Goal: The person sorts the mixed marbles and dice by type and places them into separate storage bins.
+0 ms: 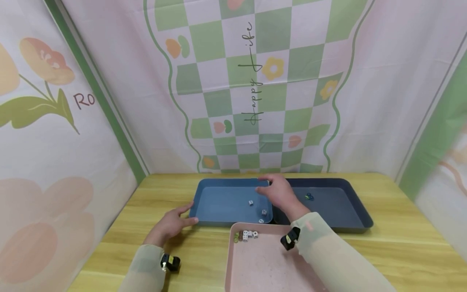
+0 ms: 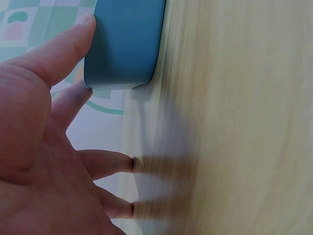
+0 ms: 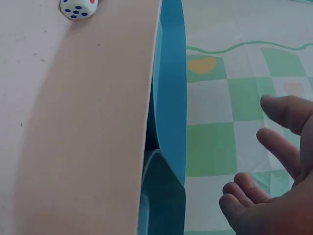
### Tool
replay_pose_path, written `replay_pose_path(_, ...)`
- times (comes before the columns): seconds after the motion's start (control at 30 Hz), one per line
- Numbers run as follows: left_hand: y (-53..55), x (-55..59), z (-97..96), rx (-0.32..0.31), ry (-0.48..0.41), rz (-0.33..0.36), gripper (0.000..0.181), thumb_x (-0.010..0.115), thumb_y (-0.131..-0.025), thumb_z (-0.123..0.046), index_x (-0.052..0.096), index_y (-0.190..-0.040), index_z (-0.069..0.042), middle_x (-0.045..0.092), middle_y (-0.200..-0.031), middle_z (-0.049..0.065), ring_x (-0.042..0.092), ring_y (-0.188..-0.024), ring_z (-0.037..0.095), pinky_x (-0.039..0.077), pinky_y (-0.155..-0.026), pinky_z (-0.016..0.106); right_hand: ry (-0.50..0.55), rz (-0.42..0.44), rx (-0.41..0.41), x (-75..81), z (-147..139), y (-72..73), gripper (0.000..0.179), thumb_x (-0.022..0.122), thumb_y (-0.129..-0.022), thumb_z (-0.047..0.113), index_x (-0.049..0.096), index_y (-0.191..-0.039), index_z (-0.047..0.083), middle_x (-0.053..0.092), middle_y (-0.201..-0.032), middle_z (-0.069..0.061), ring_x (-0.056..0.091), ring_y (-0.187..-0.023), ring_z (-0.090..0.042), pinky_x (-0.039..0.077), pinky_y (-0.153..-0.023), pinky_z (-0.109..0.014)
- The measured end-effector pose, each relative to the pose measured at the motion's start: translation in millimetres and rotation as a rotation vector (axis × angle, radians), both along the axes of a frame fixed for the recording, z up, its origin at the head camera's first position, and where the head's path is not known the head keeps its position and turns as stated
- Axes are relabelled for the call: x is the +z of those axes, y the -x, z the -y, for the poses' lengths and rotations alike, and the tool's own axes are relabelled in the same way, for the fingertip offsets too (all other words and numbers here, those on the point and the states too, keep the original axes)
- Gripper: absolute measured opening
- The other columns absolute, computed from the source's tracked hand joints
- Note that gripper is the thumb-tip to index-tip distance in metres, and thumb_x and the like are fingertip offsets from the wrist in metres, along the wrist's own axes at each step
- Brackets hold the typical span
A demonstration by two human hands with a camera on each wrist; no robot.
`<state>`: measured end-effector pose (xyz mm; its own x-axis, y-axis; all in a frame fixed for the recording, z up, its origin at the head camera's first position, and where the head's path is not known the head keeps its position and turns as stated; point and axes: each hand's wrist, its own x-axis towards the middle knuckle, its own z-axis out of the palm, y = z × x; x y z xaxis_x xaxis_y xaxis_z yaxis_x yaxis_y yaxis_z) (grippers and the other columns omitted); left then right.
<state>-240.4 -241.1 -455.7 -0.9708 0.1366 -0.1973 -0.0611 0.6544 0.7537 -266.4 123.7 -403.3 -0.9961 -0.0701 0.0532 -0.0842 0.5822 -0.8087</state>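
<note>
My left hand (image 1: 170,224) is at the left end of a blue tray (image 1: 215,202), its thumb and index finger spread and touching the tray's rim near the corner. In the left wrist view its other fingers (image 2: 110,164) reach down beside the tray (image 2: 128,44). Above the right end of the blue tray, my right hand (image 1: 279,192) hovers with thumb and fingers apart and nothing between them. Three white dice lie in the blue tray, one nearer the middle (image 1: 250,202) and two by the near right corner.
A dark navy tray (image 1: 339,209) adjoins the blue one on the right, with small dark blue and green pieces (image 1: 309,196) in it. In front is a pink tray (image 1: 262,263), with several white dice (image 1: 245,236) and small green and brown pieces in its far left corner.
</note>
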Motion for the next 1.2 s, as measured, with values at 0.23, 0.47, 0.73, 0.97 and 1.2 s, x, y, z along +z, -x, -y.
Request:
replay_pose_path(0.23, 0.0, -0.1, -0.1, -0.003, 0.005, -0.008, 0.072, 0.075, -0.088, -0.044, 0.044, -0.152, -0.030, 0.036, -0.155, 0.019, 0.027, -0.140, 0.048, 0.022, -0.109, 0.068, -0.016, -0.014, 0.081, 3.3, 6, -9.9, 0.039, 0.073, -0.091, 0.023, 0.068, -0.129, 0.014, 0.047, -0.146, -0.015, 0.045, -0.130, -0.040, 0.047, -0.094, -0.055)
replay_pose_path(0.47, -1.6, -0.3, -0.9, 0.003, 0.014, -0.009, 0.072, 0.074, -0.089, -0.045, 0.044, -0.152, -0.031, 0.036, -0.155, 0.018, 0.028, -0.140, 0.048, 0.022, -0.109, 0.068, -0.038, -0.015, 0.128, 3.6, 11, -17.1, 0.035, 0.075, -0.090, 0.023, 0.071, -0.124, 0.018, 0.042, -0.147, -0.015, 0.038, -0.134, -0.040, 0.043, -0.097, -0.058)
replay_pose_path(0.73, 0.0, -0.8, 0.2, 0.001, 0.022, -0.011, 0.073, 0.074, -0.089, -0.046, 0.043, -0.153, -0.029, 0.036, -0.155, 0.019, 0.028, -0.140, 0.048, 0.022, -0.109, 0.068, -0.061, -0.013, 0.238, -2.7, 10, -20.8, 0.028, 0.075, -0.090, 0.022, 0.073, -0.118, 0.021, 0.039, -0.151, -0.011, 0.037, -0.137, -0.040, 0.048, -0.092, -0.053)
replay_pose_path(0.97, -1.2, -0.9, -0.2, 0.003, 0.011, -0.008, 0.072, 0.074, -0.088, -0.045, 0.044, -0.152, -0.030, 0.036, -0.155, 0.019, 0.028, -0.141, 0.047, 0.023, -0.109, 0.068, -0.162, -0.038, 0.387, -9.1, 11, -23.5, 0.025, 0.078, -0.088, 0.023, 0.074, -0.112, 0.030, 0.042, -0.149, -0.004, 0.043, -0.133, -0.033, 0.048, -0.092, -0.048)
replay_pose_path(1.2, -1.7, 0.2, -0.8, -0.004, 0.009, -0.010, 0.072, 0.074, -0.089, -0.044, 0.043, -0.152, -0.030, 0.036, -0.155, 0.019, 0.027, -0.141, 0.047, 0.023, -0.109, 0.068, -0.201, -0.097, 0.549, -13.1, 14, -26.2, 0.027, 0.077, -0.088, 0.018, 0.075, -0.115, 0.017, 0.042, -0.148, -0.009, 0.041, -0.133, -0.035, 0.048, -0.094, -0.049)
